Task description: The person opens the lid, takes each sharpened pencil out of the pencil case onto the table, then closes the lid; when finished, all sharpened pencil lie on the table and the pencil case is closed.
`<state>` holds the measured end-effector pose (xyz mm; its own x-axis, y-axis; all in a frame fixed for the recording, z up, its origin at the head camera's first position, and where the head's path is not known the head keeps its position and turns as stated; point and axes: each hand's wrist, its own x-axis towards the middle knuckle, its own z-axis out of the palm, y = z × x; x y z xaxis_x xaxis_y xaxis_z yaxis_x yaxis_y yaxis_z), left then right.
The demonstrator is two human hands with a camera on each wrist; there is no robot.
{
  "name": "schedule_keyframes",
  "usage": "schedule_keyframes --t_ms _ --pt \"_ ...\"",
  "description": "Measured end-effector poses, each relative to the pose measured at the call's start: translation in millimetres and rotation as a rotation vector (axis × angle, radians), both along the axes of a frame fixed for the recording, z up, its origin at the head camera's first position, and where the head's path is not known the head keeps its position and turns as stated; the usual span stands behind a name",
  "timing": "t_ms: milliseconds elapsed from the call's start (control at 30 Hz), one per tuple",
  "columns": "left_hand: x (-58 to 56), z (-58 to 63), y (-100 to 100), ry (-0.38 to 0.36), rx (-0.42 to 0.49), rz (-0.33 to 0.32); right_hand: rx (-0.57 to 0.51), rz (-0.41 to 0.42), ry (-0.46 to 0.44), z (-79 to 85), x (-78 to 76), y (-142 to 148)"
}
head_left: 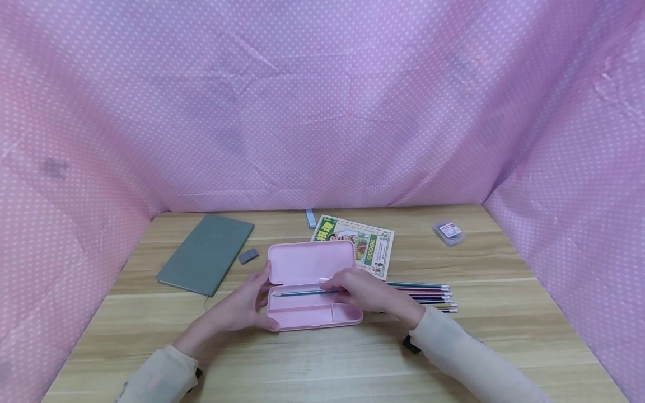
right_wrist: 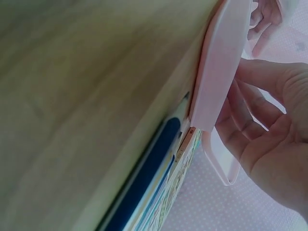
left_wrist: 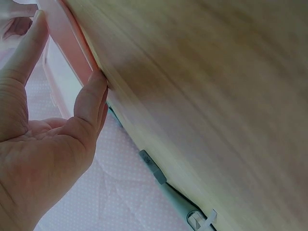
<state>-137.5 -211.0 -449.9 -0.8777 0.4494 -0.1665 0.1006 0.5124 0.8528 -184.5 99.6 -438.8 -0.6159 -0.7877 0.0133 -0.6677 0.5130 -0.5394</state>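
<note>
An open pink pencil case (head_left: 302, 319) lies near the middle of the table, its lid (head_left: 312, 263) tipped back. My left hand (head_left: 244, 305) grips the case's left end, thumb at the front edge and fingers toward the back; in the left wrist view, thumb and fingers span the case wall (left_wrist: 72, 45). A teal pencil (head_left: 299, 293) lies lengthwise in the long rear compartment, tip to the left. Over its right end, my right hand (head_left: 365, 288) pinches it with curled fingers. The right wrist view hides that pencil behind the case wall (right_wrist: 219, 72).
Several pencils (head_left: 423, 291) lie right of the case. Behind it is a printed booklet (head_left: 378, 246), with a light blue strip (head_left: 311, 218) farther back. A grey eraser (head_left: 248, 256) and green notebook (head_left: 206, 254) lie left; a small clear box (head_left: 448, 232) sits back right.
</note>
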Motion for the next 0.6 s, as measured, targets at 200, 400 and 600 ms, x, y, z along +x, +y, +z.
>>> schedule_keyframes --t_ms 200,400,600 --pt "-0.5 0.4 0.4 -0.005 0.005 0.004 -0.009 -0.006 0.003 2.7 -0.3 -0.8" --pt "-1.0 -0.8 -0.5 -0.002 0.013 -0.004 0.005 0.000 0.005 1.9 0.4 -2.4" --pt "-0.5 -1.4 -1.3 -0.004 0.014 -0.001 0.038 0.003 0.004 0.5 0.8 -3.9"
